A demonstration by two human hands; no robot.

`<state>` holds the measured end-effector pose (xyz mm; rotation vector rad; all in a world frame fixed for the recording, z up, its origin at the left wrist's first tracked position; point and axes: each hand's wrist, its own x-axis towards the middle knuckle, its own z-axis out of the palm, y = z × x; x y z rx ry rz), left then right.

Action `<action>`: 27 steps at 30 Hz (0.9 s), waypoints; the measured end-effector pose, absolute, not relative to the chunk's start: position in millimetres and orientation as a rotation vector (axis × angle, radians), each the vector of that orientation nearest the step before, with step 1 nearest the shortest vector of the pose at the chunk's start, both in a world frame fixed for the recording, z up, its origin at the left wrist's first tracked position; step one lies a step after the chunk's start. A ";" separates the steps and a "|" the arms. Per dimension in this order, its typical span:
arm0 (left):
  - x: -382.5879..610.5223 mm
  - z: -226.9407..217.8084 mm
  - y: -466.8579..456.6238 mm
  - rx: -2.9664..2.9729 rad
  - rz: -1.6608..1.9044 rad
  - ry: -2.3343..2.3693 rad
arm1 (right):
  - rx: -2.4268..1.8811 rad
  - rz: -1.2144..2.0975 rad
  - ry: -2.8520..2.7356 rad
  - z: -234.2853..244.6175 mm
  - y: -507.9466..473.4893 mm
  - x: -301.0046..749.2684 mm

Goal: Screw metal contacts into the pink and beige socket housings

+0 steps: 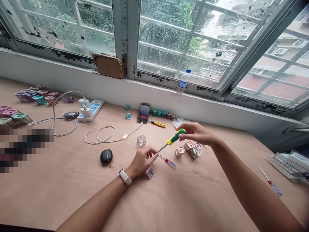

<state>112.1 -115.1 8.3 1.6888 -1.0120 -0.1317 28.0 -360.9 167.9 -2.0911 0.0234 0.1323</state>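
My right hand (pixel 196 132) grips the yellow and green handle of a screwdriver (pixel 172 140), whose shaft slants down to the left. My left hand (pixel 142 161), with a white watch on its wrist, is pinched at the shaft's tip, fingers closed on something I cannot make out. A small purple hexagonal part (pixel 149 172) lies just under that hand. A small red-handled screwdriver (pixel 168 161) lies on the wooden table (pixel 72 187) between my hands. Beige and pink hexagonal parts (pixel 189 149) sit below my right hand.
A clear cube (pixel 141 140), a black oval pebble-like object (pixel 106 156), white cables (pixel 101 137) and a power strip (pixel 91 109) lie to the left. Coloured parts (pixel 36 95) line the far left. Another screwdriver (pixel 271 183) lies right. A bottle (pixel 182 82) stands on the sill.
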 end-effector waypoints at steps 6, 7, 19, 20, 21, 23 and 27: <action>111.1 7.2 -115.5 1.686 -0.146 -1.040 | -2.066 0.158 0.009 161.8 -360.8 27.6; 111.2 6.9 -115.5 1.691 -0.144 -1.040 | -2.075 0.153 0.012 161.9 -362.8 27.4; 120.7 7.3 -113.4 1.824 -0.303 -1.243 | -2.908 -0.550 0.514 139.4 -429.3 24.9; 120.4 6.2 -113.2 1.821 -0.305 -1.255 | -2.921 -0.543 0.522 135.8 -432.1 23.6; 119.9 5.0 -113.1 1.820 -0.305 -1.260 | -2.922 -0.541 0.528 132.6 -434.3 22.2; 118.8 3.1 -112.8 1.824 -0.306 -1.257 | -2.910 -0.556 0.537 127.4 -437.3 19.6; 117.8 2.4 -112.3 1.829 -0.299 -1.260 | -2.897 -0.599 0.557 122.6 -439.7 17.5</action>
